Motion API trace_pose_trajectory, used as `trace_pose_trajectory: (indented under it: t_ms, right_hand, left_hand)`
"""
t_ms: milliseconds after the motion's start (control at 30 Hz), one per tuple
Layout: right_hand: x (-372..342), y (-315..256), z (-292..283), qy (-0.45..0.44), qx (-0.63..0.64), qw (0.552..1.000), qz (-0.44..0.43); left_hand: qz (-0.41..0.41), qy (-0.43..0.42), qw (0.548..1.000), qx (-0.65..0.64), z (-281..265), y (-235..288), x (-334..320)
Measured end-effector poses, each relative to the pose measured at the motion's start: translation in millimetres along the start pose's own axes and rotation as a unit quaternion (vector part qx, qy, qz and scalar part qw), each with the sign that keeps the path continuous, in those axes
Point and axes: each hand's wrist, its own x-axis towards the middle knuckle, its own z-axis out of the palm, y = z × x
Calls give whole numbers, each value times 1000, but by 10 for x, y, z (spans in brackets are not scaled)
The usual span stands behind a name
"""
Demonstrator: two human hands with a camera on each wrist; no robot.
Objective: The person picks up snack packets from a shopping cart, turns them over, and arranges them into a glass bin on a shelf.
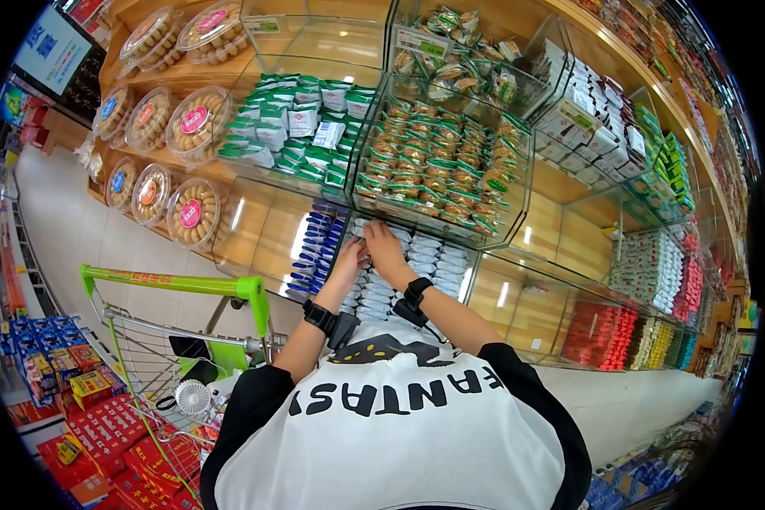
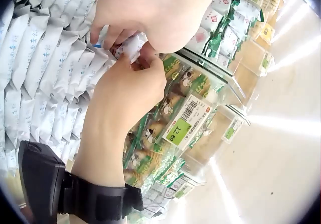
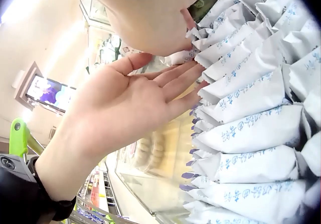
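Both hands meet over a compartment of white wrapped snack packets [image 2: 47,53] with blue print. Between their fingertips is a small white packet [image 2: 131,47], partly hidden by the fingers. The left hand [image 1: 348,262] comes in from the left; its fingers curl at the packet in the left wrist view, while its palm shows in the right wrist view. From the other side, the right hand [image 1: 388,252] pinches the packet with thumb and fingers. Rows of more white packets [image 3: 251,128] stand close beside the fingers.
Clear dividers [image 1: 347,191] border the compartment. Blue packets [image 1: 316,246] lie to its left, green-and-white packets [image 1: 302,127] and bagged cookies [image 1: 438,161] beyond. A shopping cart [image 1: 178,280] with a green handle stands at the left, near round cookie tubs [image 1: 194,212].
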Motion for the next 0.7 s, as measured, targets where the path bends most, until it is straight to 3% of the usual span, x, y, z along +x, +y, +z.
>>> trace_pose_trajectory:
  t_ms: [633, 700]
  right_hand:
    - [-68, 33, 135, 11, -68, 996, -59]
    - [-84, 33, 137, -3, -76, 996, -56]
  left_hand:
    - [-45, 3, 997, 58, 48, 66, 21]
    - [-48, -30, 996, 75, 24, 75, 32]
